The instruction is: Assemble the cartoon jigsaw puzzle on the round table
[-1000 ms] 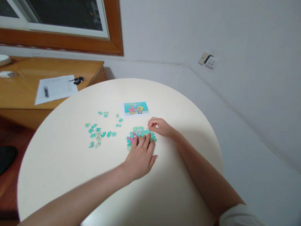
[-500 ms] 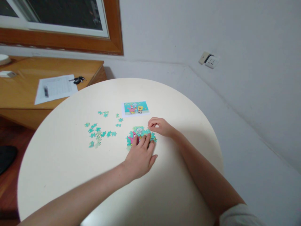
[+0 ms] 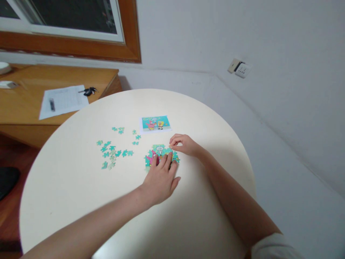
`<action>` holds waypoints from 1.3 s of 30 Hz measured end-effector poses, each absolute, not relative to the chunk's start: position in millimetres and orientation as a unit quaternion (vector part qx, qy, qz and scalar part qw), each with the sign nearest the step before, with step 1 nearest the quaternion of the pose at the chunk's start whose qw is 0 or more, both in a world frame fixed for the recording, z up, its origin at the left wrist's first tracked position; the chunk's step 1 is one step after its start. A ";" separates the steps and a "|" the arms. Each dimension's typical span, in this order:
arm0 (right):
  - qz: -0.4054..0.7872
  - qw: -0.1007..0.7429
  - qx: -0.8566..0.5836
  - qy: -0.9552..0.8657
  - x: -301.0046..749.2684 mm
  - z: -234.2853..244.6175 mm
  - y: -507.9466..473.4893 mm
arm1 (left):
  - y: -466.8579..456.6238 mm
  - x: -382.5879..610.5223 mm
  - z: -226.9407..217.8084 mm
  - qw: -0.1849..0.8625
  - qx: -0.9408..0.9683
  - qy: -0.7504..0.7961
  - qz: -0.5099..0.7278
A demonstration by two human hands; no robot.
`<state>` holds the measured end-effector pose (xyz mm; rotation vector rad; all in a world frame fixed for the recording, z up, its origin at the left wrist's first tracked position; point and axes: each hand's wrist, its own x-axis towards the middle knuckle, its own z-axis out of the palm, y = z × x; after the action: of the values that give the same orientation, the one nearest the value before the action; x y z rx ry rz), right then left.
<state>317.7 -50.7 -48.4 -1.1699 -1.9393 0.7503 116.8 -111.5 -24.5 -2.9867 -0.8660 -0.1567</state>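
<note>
A partly joined jigsaw puzzle [image 3: 159,149] with cartoon figures lies on the round table, its lower part covered by my left hand [image 3: 161,178]. That hand rests flat on it with the fingers spread. At the puzzle's upper right edge, my right hand [image 3: 184,144] has thumb and forefinger pinched together. Whatever the fingertips hold, if anything, is too small to make out. Several loose puzzle pieces [image 3: 118,153], mostly green and teal, are scattered to the left. Behind the puzzle lies a reference picture card [image 3: 156,123] showing similar figures.
The round white table [image 3: 81,194] fills the middle of the view. Beyond it at left, a wooden desk [image 3: 27,108] carries a paper sheet [image 3: 64,101] and a set of keys [image 3: 89,91]. A wall socket [image 3: 243,70] is at right.
Both hands keep nearly the same places on and beside the puzzle. The view has shifted very slightly; no piece has visibly moved.
</note>
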 end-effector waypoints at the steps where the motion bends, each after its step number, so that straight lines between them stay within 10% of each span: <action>1: 0.293 0.370 -0.456 -0.755 317.8 -48.5 -50.5 | -111.4 116.8 -24.5 0.013 -0.959 -0.278 -0.050; 39: 0.430 0.439 -0.528 -0.586 316.5 -54.0 -48.2 | -108.0 116.8 -25.2 0.004 -0.959 -0.276 -0.061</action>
<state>316.5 -48.2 -54.0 -1.3105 -1.4558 1.0691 116.8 -108.0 -25.2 -3.0061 -0.8659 -0.1902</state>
